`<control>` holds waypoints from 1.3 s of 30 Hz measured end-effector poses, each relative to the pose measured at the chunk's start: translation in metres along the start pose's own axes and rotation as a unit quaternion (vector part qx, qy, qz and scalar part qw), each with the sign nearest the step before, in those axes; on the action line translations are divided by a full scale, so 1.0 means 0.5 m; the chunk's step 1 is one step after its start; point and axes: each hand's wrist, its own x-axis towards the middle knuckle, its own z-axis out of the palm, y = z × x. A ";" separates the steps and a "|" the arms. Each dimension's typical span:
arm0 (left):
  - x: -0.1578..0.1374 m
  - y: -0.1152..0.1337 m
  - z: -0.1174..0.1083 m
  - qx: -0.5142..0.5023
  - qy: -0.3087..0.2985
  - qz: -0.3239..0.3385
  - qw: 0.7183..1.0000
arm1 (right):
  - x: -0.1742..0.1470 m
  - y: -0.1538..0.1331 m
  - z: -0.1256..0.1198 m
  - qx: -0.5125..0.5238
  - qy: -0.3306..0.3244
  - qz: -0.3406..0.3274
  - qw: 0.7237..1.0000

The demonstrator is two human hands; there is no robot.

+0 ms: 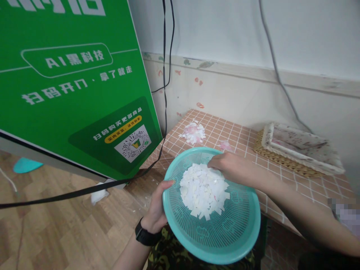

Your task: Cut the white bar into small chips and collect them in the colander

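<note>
A turquoise plastic colander (242, 225) rests tilted over my lap, with a heap of torn white paper scraps (204, 191) inside. At its left rim, my left hand (160, 204) grips the edge, thumb over the top. My right hand (229, 167) reaches in across the far right rim, its fingers curled down at the upper edge of the heap. What those fingertips hold, if anything, is hidden. Beyond the colander, a small pile of white and pink paper scraps (194, 132) lies on the checked tabletop (236, 131), with a smaller pink patch (225, 145) nearby.
A wicker basket (289, 157) with a cloth lining stands at the table's right, against the wall. On the left rises a large green cabinet (56, 123) with white lettering. A black strap (135, 177) crosses in front of it. White crumpled material (99, 195) lies on the wooden floor.
</note>
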 end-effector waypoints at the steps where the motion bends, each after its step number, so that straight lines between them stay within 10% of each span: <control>1: -0.001 0.000 0.001 0.000 -0.001 0.000 1.000 | 0.001 0.000 0.004 -0.009 -0.011 -0.003 1.000; 17: -0.009 -0.004 0.004 -0.006 -0.017 -0.012 1.000 | 0.039 0.004 0.061 -0.160 0.005 -0.040 0.986; 39: -0.006 0.003 0.005 0.005 -0.009 -0.011 1.000 | 0.038 0.006 0.023 0.060 0.055 -0.004 0.997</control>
